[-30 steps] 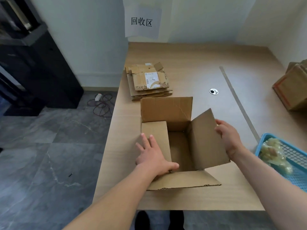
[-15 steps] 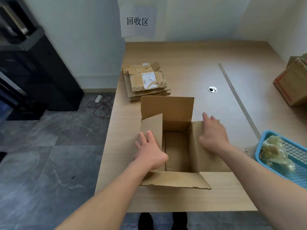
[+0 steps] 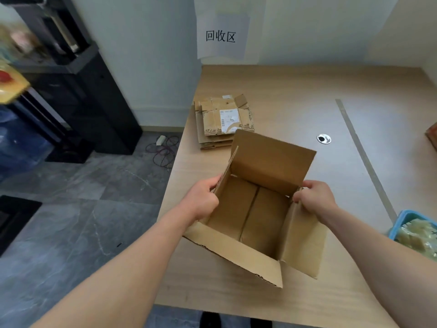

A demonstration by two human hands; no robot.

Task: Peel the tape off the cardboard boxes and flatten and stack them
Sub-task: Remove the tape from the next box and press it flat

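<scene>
L grip (image 3: 201,200), R grip (image 3: 315,200) now hold box (image 3: 272,162) walls; box turned

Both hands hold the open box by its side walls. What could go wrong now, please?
The left hand and right hand each pinch only the top edge of a side wall of the cardboard box; that grip may slip or tear the cardboard.
The bottom flaps are closed along the middle seam; tape underneath, unseen here, could resist flattening.
The raised far flap stands just before the stack of flattened boxes; a forward push might shift it.
</scene>
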